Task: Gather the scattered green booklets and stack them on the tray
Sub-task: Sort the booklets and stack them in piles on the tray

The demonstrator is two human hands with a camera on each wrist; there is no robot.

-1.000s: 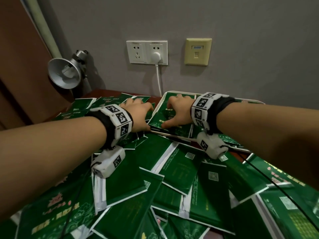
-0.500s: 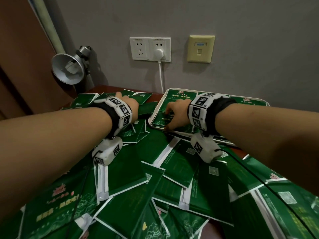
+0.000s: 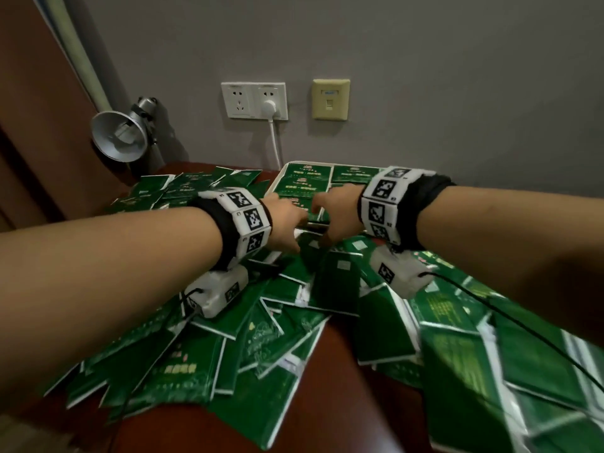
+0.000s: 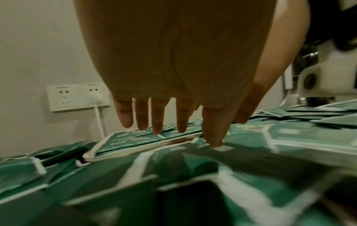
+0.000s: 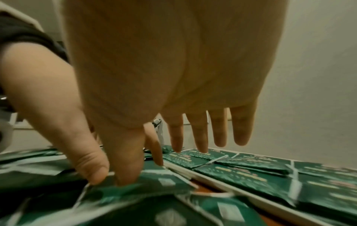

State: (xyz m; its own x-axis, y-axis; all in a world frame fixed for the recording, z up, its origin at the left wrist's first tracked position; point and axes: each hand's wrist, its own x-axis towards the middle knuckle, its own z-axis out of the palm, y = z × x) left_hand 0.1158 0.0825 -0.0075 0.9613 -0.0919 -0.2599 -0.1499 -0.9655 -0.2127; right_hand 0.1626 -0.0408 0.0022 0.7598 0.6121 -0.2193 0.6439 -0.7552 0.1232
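Where glossy flat booklets (image 3: 284, 325) overlap

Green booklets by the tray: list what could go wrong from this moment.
1. The loose booklets overlap in a slippery-looking heap that reaches the table edge; sweeping them could push some off.
2. The left hand and right hand both touch booklets beside the tray rim; a lifted booklet could catch on it.
3. Cables from the wrist cameras trail over the pile and may drag booklets.
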